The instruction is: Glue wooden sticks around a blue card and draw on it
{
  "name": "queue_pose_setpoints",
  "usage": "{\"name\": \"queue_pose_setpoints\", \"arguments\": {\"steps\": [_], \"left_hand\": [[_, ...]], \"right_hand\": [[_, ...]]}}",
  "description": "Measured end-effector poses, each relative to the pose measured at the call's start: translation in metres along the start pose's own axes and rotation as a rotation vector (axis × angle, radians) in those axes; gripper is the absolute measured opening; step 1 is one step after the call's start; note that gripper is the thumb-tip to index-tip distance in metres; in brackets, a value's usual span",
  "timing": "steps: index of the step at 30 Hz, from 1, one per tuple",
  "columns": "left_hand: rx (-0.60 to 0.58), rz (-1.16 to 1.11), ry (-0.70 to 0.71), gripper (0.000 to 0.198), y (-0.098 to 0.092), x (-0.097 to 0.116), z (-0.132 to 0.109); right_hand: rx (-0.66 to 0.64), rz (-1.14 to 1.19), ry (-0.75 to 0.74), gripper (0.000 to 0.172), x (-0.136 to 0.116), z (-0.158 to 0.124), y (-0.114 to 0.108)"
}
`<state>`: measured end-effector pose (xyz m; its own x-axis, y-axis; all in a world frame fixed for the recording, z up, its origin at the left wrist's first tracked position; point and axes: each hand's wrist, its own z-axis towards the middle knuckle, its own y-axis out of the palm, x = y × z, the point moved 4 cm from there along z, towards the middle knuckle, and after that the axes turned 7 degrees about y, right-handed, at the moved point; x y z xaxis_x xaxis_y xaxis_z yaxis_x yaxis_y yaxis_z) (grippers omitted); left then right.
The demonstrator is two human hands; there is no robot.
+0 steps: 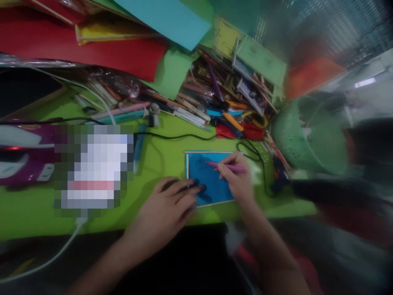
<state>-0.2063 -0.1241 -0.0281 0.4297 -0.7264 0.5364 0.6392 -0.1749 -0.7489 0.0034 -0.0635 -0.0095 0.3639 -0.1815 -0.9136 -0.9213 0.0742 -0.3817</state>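
A blue sheet with pale wooden-looking edge strips (215,192) lies flat on the green tabletop. My right hand (236,176) is closed around a purple pen (231,167), whose tip meets the sheet near its upper left part. A small dark round drawing (201,164) shows right beside the tip. My left hand (175,198) rests with fingers outstretched over the sheet's left edge, holding nothing. A teal marker (139,143) lies further left of the sheet.
A phone-like device (95,168), blurred out, lies left with a white cable (66,250). Behind are loose pens (190,116), scissors (258,119) and coloured paper (129,57). A green basket (310,135) stands right. A black cord (184,135) crosses behind the sheet.
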Motion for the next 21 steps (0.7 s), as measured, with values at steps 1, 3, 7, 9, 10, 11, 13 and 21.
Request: {"name": "queue_pose_setpoints", "arguments": {"steps": [1,3,7,9,10,11,13,21], "left_hand": [[-0.004,0.001,0.0,0.02,0.0002,-0.0001,-0.0001],[-0.009,-0.003,0.0,0.02,0.0004,-0.0003,-0.0002],[-0.008,-0.013,-0.004,0.019,0.0003,-0.0001,-0.0004],[-0.011,-0.013,-0.008,0.02,0.0006,0.0003,-0.0004],[-0.009,-0.012,-0.009,0.021,0.0007,0.0006,-0.0004],[-0.007,-0.013,-0.01,0.022,0.0008,0.0008,-0.0003],[-0.003,-0.011,-0.005,0.023,0.0008,0.0012,-0.0003],[-0.018,-0.02,-0.002,0.02,0.0005,0.0003,0.0001]], "right_hand": [[-0.001,-0.01,0.0,0.016,-0.0001,-0.0003,-0.0002],[-0.002,-0.018,0.002,0.016,-0.0006,-0.0009,-0.0001],[0.0,-0.021,0.01,0.015,-0.0011,-0.0011,0.0006],[0.0,-0.022,0.009,0.014,-0.0008,-0.0008,0.0009],[0.0,-0.019,0.007,0.014,-0.0006,-0.0006,0.0009],[-0.002,-0.015,0.006,0.014,-0.0003,-0.0005,0.001],[-0.008,-0.014,0.008,0.014,0.0004,-0.0002,0.001],[0.005,-0.029,0.009,0.013,-0.0003,0.0006,0.0017]]}}
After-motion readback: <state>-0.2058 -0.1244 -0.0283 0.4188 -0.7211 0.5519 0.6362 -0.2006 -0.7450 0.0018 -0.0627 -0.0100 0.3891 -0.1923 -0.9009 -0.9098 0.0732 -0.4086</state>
